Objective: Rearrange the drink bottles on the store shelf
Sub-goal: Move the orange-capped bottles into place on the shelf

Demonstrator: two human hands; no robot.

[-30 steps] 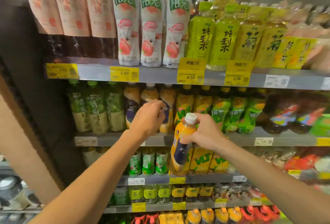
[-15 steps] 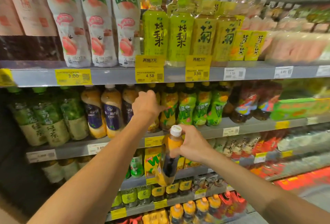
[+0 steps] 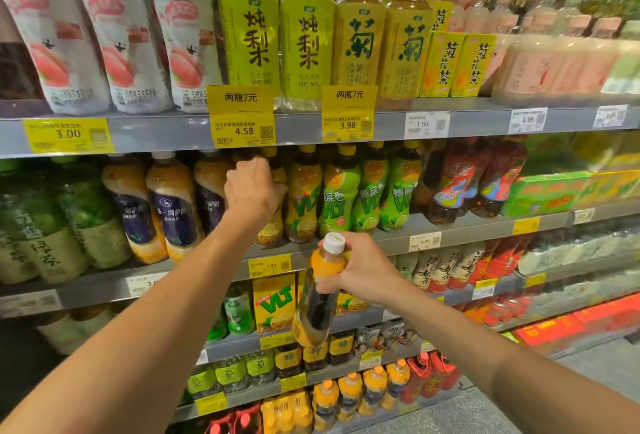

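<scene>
Your right hand (image 3: 360, 272) holds an orange bottle (image 3: 317, 298) with a white cap in front of the shelves, clear of any board, tilted with its base swung down and to the left. The fingers (image 3: 334, 283) wrap the neck and shoulder just under the cap, pressed together around it.

Your left hand (image 3: 251, 191) is in among the second-shelf row (image 3: 450, 229), curled over the top of a yellow lemon-tea bottle (image 3: 273, 225). Whether the fingertips actually pinch that bottle cannot be told; the back of the hand hides them.

Handling, as a judgement: the orange bottle looks full, so moderately heavy, rigid plastic with a smooth wrap that may slip. A neck hold lets it swing; take the waist before setting it down.

Obstructions: milk-tea bottles (image 3: 173, 212) stand just left of your left hand, yellow and green tea bottles (image 3: 337, 198) packed touching to its right. No open gap shows in that row. Price tags (image 3: 242, 130) hang from the shelf above, close over the caps, so headroom is tight.
</scene>
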